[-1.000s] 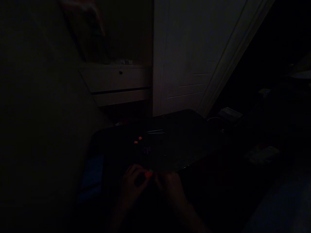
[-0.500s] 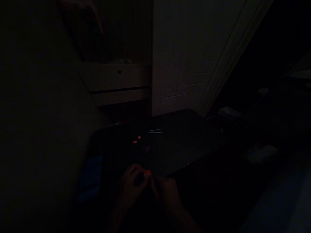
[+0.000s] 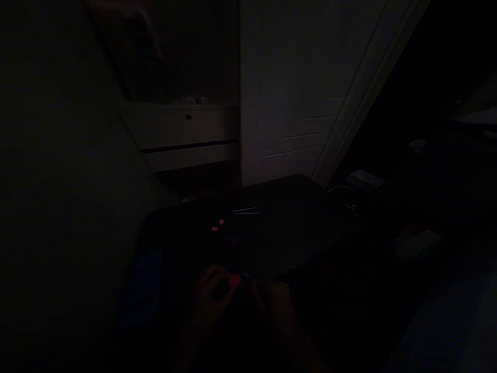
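Observation:
The room is very dark. My left hand point(image 3: 212, 298) and my right hand point(image 3: 277, 303) meet low in the view, at the near edge of a dark tabletop point(image 3: 295, 223). A small orange-red piece point(image 3: 234, 281) glows between their fingertips; my left hand's fingers are curled around it. My right hand's fingers are bent toward the same spot, and I cannot make out whether they hold anything. Two more small orange pieces point(image 3: 217, 225) lie on the table beyond my hands, with a thin pale rod point(image 3: 245, 210) farther back.
A white door point(image 3: 303, 93) and its frame stand behind the table. A pale drawer unit point(image 3: 186, 134) with a knob is at the back left. A pale wall fills the left. Dim boxes and a cable point(image 3: 363, 181) lie right of the table.
The picture has grown darker. My hands stay together around the orange piece and have barely shifted; the view has drifted slightly.

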Motion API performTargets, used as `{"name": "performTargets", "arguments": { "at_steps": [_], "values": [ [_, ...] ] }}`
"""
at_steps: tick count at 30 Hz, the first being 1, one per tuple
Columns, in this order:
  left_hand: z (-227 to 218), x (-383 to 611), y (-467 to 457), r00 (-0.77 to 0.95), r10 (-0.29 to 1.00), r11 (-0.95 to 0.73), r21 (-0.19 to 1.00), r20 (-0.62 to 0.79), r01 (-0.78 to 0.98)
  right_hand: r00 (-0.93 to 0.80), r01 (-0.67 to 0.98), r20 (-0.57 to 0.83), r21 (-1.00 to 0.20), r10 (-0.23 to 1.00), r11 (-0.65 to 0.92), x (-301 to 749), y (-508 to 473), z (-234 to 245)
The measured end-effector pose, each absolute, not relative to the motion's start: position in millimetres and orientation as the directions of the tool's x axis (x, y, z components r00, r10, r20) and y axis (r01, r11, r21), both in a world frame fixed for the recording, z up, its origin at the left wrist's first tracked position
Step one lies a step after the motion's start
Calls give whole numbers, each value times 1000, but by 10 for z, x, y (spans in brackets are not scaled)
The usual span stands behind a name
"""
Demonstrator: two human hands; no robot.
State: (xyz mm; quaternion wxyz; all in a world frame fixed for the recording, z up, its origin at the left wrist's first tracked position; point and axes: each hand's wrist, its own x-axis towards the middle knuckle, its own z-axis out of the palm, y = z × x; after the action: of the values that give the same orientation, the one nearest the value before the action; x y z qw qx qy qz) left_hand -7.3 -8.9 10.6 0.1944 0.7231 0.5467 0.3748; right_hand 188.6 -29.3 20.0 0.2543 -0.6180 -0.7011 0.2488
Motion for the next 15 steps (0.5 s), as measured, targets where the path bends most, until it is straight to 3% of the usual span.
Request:
{"name": "performTargets", "arguments": {
  "at_steps": [8, 11, 15],
  "values": [
    [115, -54, -86, 115, 939, -314, 676, 323, 666, 8, 497, -60, -866, 998, -57, 1843, -368, 178],
    [105, -59, -82, 103, 941, -305, 676, 322, 670, 21, 436, -112, -893, 993, -110, 1824, -402, 161],
    [107, -111, -81, 142, 943, -320, 713, 300, 624, 10, 474, -97, -876, 995, -91, 1888, -434, 191]
  ]
}}
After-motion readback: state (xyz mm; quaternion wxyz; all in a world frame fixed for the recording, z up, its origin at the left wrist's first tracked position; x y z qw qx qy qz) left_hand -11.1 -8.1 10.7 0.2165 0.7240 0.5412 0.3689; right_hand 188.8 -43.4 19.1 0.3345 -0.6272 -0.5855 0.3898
